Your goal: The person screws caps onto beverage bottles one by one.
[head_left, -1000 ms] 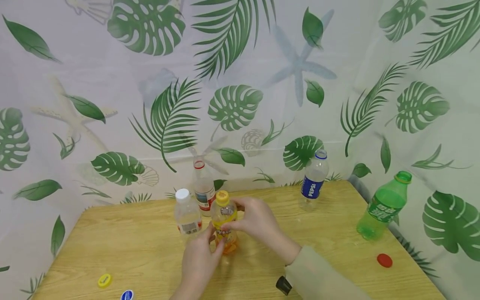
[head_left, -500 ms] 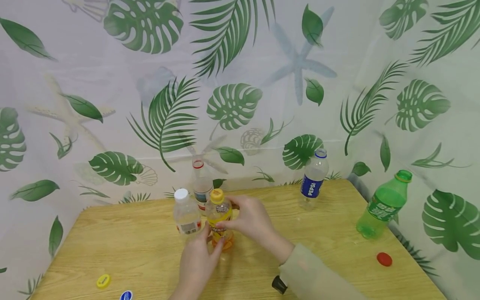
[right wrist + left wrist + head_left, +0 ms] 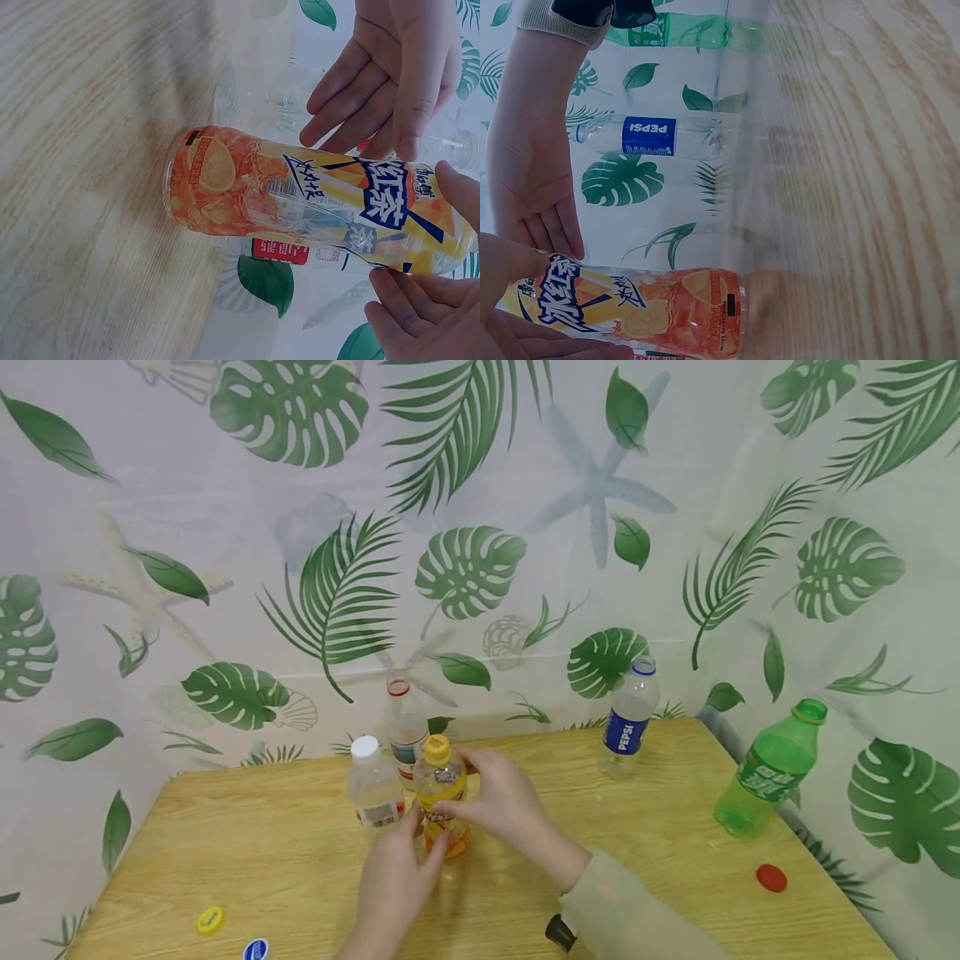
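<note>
An iced tea bottle point(image 3: 444, 792) with a yellow cap point(image 3: 437, 748) stands upright on the table between both hands. My left hand point(image 3: 393, 881) is at its lower left, thumb on the near side and fingers along the far side. From the right, my right hand point(image 3: 510, 802) pinches its upper part between thumb and fingers, as the right wrist view shows. Orange slices are printed on the bottle's lower label point(image 3: 217, 169). Close behind it are a clear bottle with a white cap point(image 3: 375, 789) and an uncapped bottle with a red neck ring point(image 3: 405, 722).
An uncapped Pepsi bottle point(image 3: 628, 718) stands at the back right, and an uncapped green bottle point(image 3: 772, 768) near the right edge. Loose caps lie on the wooden table point(image 3: 285, 852): yellow point(image 3: 211, 920), blue point(image 3: 256, 950) and red point(image 3: 771, 877). A leaf-print cloth point(image 3: 480, 635) hangs behind.
The iced tea bottle has shifted slightly left and back, nearer the two clear bottles, and my right hand has moved with it. Over the last half second almost nothing differs.
</note>
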A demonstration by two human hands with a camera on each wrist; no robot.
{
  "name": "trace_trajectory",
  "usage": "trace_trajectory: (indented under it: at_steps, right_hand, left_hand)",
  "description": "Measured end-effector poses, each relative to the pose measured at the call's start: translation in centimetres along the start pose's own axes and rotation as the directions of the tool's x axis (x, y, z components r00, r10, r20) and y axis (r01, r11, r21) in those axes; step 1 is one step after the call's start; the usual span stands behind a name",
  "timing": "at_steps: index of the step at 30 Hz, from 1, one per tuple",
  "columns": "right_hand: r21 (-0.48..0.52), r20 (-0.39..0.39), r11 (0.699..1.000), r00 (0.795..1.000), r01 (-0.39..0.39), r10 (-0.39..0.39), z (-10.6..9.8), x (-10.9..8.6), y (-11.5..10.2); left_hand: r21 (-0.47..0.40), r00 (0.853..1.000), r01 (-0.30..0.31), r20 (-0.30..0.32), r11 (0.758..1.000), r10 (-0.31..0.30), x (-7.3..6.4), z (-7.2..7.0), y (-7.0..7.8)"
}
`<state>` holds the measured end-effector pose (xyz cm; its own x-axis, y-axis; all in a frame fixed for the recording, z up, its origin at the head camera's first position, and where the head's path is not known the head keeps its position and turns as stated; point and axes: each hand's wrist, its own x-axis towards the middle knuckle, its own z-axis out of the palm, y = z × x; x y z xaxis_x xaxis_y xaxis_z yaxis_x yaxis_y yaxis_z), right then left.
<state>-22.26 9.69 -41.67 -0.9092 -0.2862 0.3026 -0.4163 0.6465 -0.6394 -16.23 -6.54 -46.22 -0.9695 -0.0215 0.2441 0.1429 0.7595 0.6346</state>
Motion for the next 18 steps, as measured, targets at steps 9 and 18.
trace_trajectory:
  at_steps: [9, 18]
  right_hand:
    - [-0.002, 0.014, 1.000, 1.000, -0.015, 0.015, -0.1, 0.0, -0.2]
    - [0.000, 0.014, 0.999, 0.999, -0.035, 0.035, -0.9, -0.4, -0.4]
  left_hand:
    - [-0.011, 0.999, 0.050, 0.020, 0.999, -0.050, -0.1, -1.1, 0.5]
    - [0.012, 1.000, 0.010, -0.007, 1.000, -0.010, -0.7, -2.9, 1.0]
